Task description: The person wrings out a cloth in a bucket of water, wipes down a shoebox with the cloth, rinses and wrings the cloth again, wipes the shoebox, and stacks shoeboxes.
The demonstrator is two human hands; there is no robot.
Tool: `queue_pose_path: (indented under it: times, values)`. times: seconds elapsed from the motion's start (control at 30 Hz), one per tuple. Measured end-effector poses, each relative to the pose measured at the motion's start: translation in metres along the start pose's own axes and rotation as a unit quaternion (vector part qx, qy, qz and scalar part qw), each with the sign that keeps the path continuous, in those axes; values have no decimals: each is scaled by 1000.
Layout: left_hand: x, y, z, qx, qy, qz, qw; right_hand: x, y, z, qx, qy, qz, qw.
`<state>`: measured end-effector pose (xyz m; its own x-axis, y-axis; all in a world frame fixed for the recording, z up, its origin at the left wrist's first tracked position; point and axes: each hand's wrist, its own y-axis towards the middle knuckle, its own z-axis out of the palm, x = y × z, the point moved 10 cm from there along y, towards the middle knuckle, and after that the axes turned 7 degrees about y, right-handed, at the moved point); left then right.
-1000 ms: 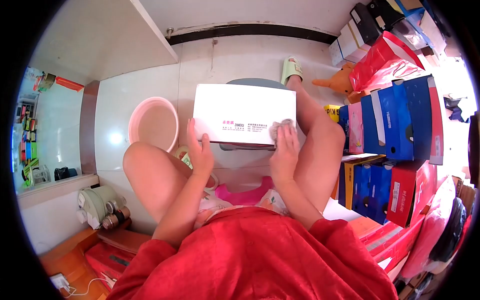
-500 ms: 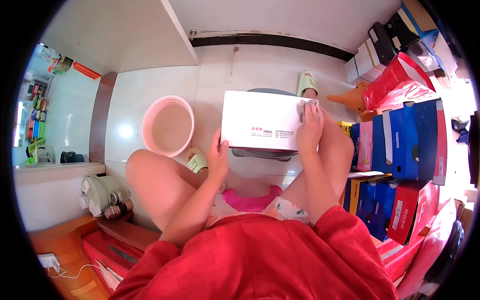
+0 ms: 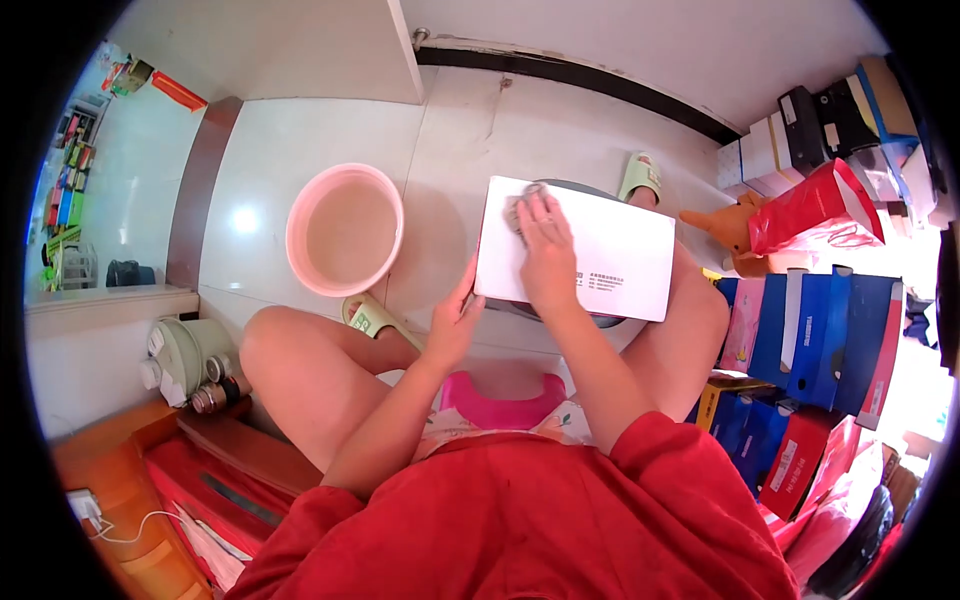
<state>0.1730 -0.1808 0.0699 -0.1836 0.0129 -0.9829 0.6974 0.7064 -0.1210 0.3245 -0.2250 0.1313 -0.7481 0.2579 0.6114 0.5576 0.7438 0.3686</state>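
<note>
A white cardboard box (image 3: pixel 620 240) with small printed text lies over a dark grey round-edged object (image 3: pixel 580 187) between my knees. My left hand (image 3: pixel 456 322) grips the box at its near left corner, thumb by the front edge and fingers along the left side. On the box's top, toward the left end, my right hand (image 3: pixel 547 258) presses a crumpled grey cloth (image 3: pixel 516 212) under its fingers. The hand covers part of the print. Most of the dark object beneath is hidden.
A pink bucket (image 3: pixel 295 235) of cloudy water stands on the tiled floor to the left. Stacked shoe boxes (image 3: pixel 800 335), a red bag (image 3: pixel 815 210) and an orange plush toy (image 3: pixel 728 228) crowd the right. A pink stool (image 3: pixel 505 402) is under me; a pale green container (image 3: pixel 190 350) is at left.
My right hand has slid the cloth from the box's right end to its left end. The box sits farther right in view and slightly turned; my left hand stays at its left corner.
</note>
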Motion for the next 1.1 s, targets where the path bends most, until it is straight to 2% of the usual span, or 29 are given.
queue_pose_path:
  times: [0.1, 0.2, 0.27, 0.3, 0.33, 0.37, 0.4, 0.47, 0.53, 0.6, 0.67, 0.73, 0.8, 0.83, 0.87, 0.9, 0.93, 0.97, 1.0, 1.03, 1.07, 1.1]
  values:
    - [0, -3, 1, 21, 27, 13, 999, 30, -11, 13, 32, 44, -34, 998]
    - [10, -2, -3, 24, 71, -19, 997, 42, -33, 20, 81, 84, -63, 991]
    - [33, -5, 5, 120, 104, -136, 978, 49, -50, 15, 85, 79, -74, 990]
    - [37, -7, 7, 122, 105, -136, 978, 53, -58, 13, 114, 109, -68, 985]
    - [34, -6, 6, 95, 60, -95, 989, 57, -66, 12, 142, 139, -62, 978]
    - [31, -3, 3, 67, 15, -52, 996, 48, -71, 4, 129, 218, -15, 967]
    - [26, -1, 5, 65, 15, -51, 996, 42, -67, -4, 130, 218, -16, 967]
    - [6, 0, 1, 23, 18, -31, 999, 5, -51, -56, -39, 139, 57, 988]
    - [-2, 1, 1, 26, 29, -26, 999, -22, -33, -78, -90, 60, 94, 990]
    - [-5, 3, 2, 31, 40, -19, 999, -35, -38, -60, -60, 56, 110, 991]
    - [-2, 4, 4, 44, 30, -29, 998, -2, -50, -35, -12, -5, 19, 1000]
    - [11, 1, 2, 41, 29, -41, 998, 27, -66, -12, 13, 101, -22, 995]
    - [16, 7, -15, 37, 28, -48, 998, 53, -70, 9, 130, 159, -9, 979]
    - [15, 14, -24, 116, 180, -27, 976, 65, -56, 4, 132, 161, -18, 978]
    - [6, 20, -47, 114, 206, -43, 971, 53, -53, 22, 215, 297, 168, 915]
    - [-3, 26, -69, 113, 231, -60, 965, 49, -67, 48, 291, 411, 341, 794]
    - [-13, 31, -92, 112, 256, -76, 957, 53, -61, 60, 306, 414, 329, 792]
    - [-26, 47, -124, 121, 360, -58, 923, 53, -56, 76, 243, 563, 380, 693]
    - [-44, 55, -155, 101, 357, -85, 925, 55, -48, 91, 174, 688, 422, 564]
    - [-54, 61, -184, 82, 352, -112, 926, 67, -38, 102, 171, 709, 464, 503]
    - [-52, 69, -210, 65, 352, -121, 926, 78, -28, 121, 189, 707, 463, 500]
    - [-46, 75, -227, 98, 371, -125, 915, 84, -23, 141, 199, 698, 480, 493]
